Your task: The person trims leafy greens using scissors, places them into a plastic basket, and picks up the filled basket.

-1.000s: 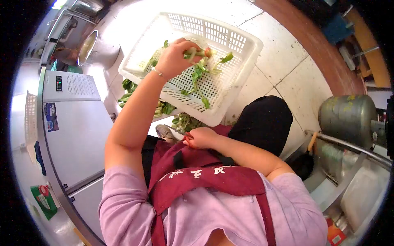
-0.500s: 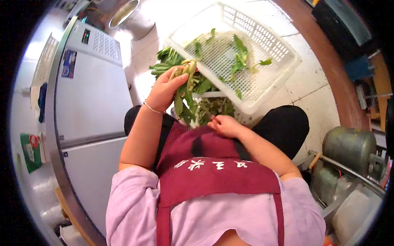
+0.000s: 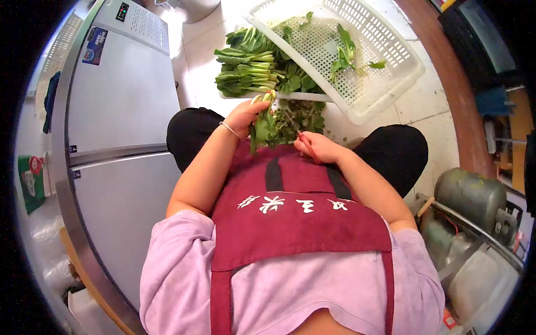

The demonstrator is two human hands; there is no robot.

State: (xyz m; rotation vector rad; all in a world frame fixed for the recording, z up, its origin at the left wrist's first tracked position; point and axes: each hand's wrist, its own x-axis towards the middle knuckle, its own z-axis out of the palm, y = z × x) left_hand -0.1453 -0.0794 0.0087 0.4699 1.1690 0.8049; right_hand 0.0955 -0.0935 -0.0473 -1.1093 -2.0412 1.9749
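Observation:
My left hand (image 3: 245, 118) is closed around a small bunch of leafy greens (image 3: 262, 128), its pale stems pointing up and its leaves hanging down. In my right hand (image 3: 319, 148) are red-handled scissors (image 3: 305, 144); their thin blades reach toward the greens and are partly lost against the leaves. Below and between my hands sits a heap of loose leaves (image 3: 304, 114). Beyond my left hand, several trimmed bunches of greens (image 3: 245, 70) lie stacked with their stems to the right.
A white perforated plastic basket (image 3: 410, 72) stands tilted ahead of me, holding a few leafy stalks (image 3: 345, 47). To the left is a pale steel fridge (image 3: 123, 89). On the right are a greenish metal cylinder (image 3: 469, 192) and a metal rail (image 3: 474, 229).
My view has tipped and shifted, uncovering the stacked bunches. My left hand with its greens has come lower and closer to my right hand. The scissors' red handle now shows more.

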